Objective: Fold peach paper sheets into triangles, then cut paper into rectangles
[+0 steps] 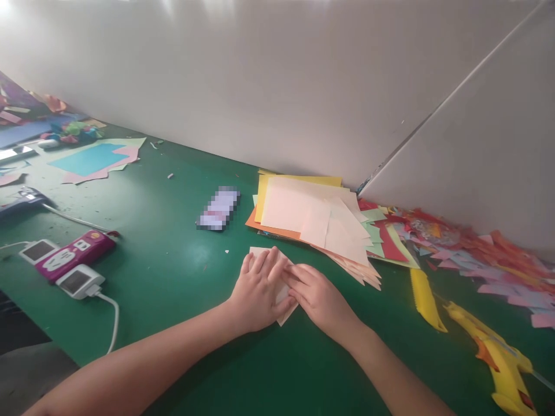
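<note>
My left hand (259,289) lies flat, fingers stretched out, on a pale pink folded sheet of paper (264,252) on the green table (173,277). My right hand (318,297) rests beside it, its fingertips pressing on the same sheet where the two hands meet. Most of the sheet is hidden under both hands; only its far edge and a near corner show.
A stack of coloured paper (312,216) lies just behind the hands. Paper scraps (477,260) spread at the right, with a yellow glue gun (498,355) and a yellow strip (425,300). At the left sit chargers (80,281), a pink power strip (73,254) and blue paper (93,159). A white wall stands behind.
</note>
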`<action>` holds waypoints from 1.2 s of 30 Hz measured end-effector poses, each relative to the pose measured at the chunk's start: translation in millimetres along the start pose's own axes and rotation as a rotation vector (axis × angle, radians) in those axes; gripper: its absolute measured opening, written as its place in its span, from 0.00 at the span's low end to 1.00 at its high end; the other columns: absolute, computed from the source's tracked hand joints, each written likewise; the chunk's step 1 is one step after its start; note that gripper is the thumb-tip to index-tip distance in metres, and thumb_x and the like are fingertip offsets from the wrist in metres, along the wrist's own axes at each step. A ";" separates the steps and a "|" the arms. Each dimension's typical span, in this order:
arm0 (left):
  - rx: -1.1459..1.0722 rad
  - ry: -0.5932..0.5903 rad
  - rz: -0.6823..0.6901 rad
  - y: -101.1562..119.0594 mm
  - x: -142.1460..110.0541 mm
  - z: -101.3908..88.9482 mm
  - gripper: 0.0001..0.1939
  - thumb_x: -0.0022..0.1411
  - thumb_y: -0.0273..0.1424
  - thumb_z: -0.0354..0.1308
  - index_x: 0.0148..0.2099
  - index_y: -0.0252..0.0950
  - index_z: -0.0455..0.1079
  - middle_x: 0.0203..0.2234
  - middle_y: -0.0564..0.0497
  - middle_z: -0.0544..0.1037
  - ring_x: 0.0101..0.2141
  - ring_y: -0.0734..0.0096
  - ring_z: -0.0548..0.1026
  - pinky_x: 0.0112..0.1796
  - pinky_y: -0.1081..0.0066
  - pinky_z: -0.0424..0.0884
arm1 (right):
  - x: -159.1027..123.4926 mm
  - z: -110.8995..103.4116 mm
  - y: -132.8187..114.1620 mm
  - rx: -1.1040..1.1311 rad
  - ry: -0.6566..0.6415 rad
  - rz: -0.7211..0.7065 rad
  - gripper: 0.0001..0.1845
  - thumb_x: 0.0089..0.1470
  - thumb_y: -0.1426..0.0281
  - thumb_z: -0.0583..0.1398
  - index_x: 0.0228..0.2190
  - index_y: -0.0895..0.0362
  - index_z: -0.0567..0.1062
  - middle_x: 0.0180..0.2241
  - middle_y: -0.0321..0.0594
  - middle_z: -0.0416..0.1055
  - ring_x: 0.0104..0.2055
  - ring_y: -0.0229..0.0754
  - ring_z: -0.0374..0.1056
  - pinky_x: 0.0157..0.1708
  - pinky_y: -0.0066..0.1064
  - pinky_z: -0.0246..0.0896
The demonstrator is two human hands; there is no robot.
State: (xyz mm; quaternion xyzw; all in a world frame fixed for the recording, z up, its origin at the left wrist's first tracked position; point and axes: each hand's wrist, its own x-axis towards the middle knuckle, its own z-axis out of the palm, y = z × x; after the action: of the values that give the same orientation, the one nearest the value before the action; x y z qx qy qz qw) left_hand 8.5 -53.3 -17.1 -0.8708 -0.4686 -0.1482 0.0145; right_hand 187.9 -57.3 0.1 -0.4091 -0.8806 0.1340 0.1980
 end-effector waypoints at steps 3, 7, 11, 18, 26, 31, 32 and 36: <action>0.010 0.022 0.015 0.1 0.3 -1.0 0.35 0.64 0.52 0.38 0.63 0.32 0.56 0.60 0.42 0.59 0.58 0.50 0.58 0.56 0.52 0.50 | -0.8 1.2 1.3 -0.004 0.009 0.007 0.21 0.61 0.73 0.49 0.55 0.55 0.66 0.55 0.43 0.65 0.55 0.45 0.61 0.51 0.39 0.65; 0.028 0.027 0.010 -0.1 1.0 -0.5 0.36 0.64 0.52 0.36 0.62 0.30 0.57 0.60 0.42 0.60 0.58 0.52 0.58 0.57 0.54 0.48 | -3.2 3.9 5.1 -0.043 0.008 -0.003 0.22 0.61 0.73 0.49 0.56 0.54 0.64 0.57 0.40 0.62 0.57 0.46 0.59 0.53 0.42 0.63; 0.029 -0.021 0.018 -0.2 1.3 -1.5 0.37 0.64 0.52 0.35 0.63 0.29 0.56 0.61 0.41 0.58 0.59 0.51 0.57 0.57 0.52 0.48 | -4.4 4.4 6.7 -0.068 0.005 0.002 0.22 0.61 0.73 0.49 0.56 0.54 0.64 0.58 0.40 0.61 0.58 0.46 0.58 0.53 0.42 0.63; -0.011 -0.011 0.005 0.1 3.1 -5.0 0.36 0.64 0.52 0.36 0.62 0.31 0.58 0.60 0.43 0.61 0.58 0.53 0.58 0.58 0.53 0.48 | -2.3 2.1 6.3 -0.099 0.003 -0.020 0.22 0.61 0.73 0.50 0.55 0.54 0.66 0.58 0.40 0.62 0.59 0.46 0.57 0.54 0.42 0.63; -0.070 -0.031 0.009 -1.2 4.2 -8.0 0.35 0.64 0.51 0.38 0.62 0.32 0.57 0.58 0.44 0.63 0.57 0.54 0.59 0.57 0.54 0.50 | -1.9 -0.7 6.0 -0.082 0.009 -0.047 0.21 0.61 0.72 0.50 0.54 0.53 0.67 0.57 0.39 0.63 0.58 0.46 0.58 0.54 0.43 0.62; -0.049 -0.054 0.018 -0.1 4.2 -8.8 0.35 0.64 0.51 0.38 0.62 0.32 0.57 0.60 0.45 0.61 0.57 0.51 0.58 0.56 0.53 0.52 | -2.2 -0.1 5.7 -0.067 0.013 -0.027 0.21 0.61 0.72 0.50 0.54 0.52 0.67 0.57 0.40 0.63 0.57 0.46 0.59 0.52 0.44 0.64; -0.047 -0.047 0.017 0.0 4.6 -9.6 0.34 0.64 0.51 0.38 0.62 0.32 0.57 0.60 0.45 0.61 0.57 0.52 0.58 0.56 0.53 0.52 | -2.0 -0.3 5.6 -0.066 0.010 -0.025 0.21 0.61 0.72 0.50 0.54 0.52 0.67 0.57 0.40 0.63 0.57 0.46 0.59 0.52 0.44 0.64; -0.074 -0.014 0.018 -1.4 8.4 -14.7 0.32 0.62 0.51 0.42 0.59 0.34 0.61 0.56 0.46 0.66 0.54 0.54 0.61 0.57 0.53 0.50 | -1.2 -1.3 4.1 -0.078 -0.014 -0.023 0.20 0.61 0.73 0.50 0.53 0.53 0.69 0.57 0.40 0.63 0.55 0.46 0.59 0.52 0.44 0.63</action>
State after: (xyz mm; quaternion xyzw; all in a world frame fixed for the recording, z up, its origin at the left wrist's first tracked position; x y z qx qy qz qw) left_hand 8.1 -48.1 -1.0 -0.8760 -0.4550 -0.1590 -0.0195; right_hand 191.9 -55.5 -0.6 -0.4052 -0.8912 0.1003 0.1773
